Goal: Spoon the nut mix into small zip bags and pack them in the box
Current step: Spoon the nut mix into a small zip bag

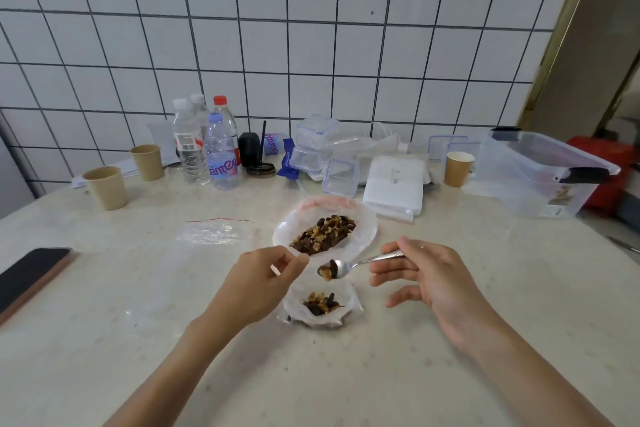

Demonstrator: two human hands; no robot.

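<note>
Pinched between the thumb and fingers of the right hand point(420, 274), a metal spoon point(349, 265) carried a small load of dark and golden nut mix in its bowl. That bowl hung just above a small clear zip bag point(320, 307), which sat open near the middle of the pale stone counter point(346, 374) with a little nut mix already inside. Curled at its fingertips, the left hand point(265, 279) pinched the rim of this small bag on its left side. Just behind, toward the wall edge, a larger clear plastic bag point(325, 227) lay spread open with a heap of nut mix on it. An empty clear zip bag with a red seal strip point(216, 230) lay flat to the left of that heap. Near the counter's right edge stood a big clear plastic box point(543, 172). A black phone point(29, 274) rested at the left edge, and brown paper cups point(107, 187) and water bottles point(207, 146) stood along the wall edge.
</note>
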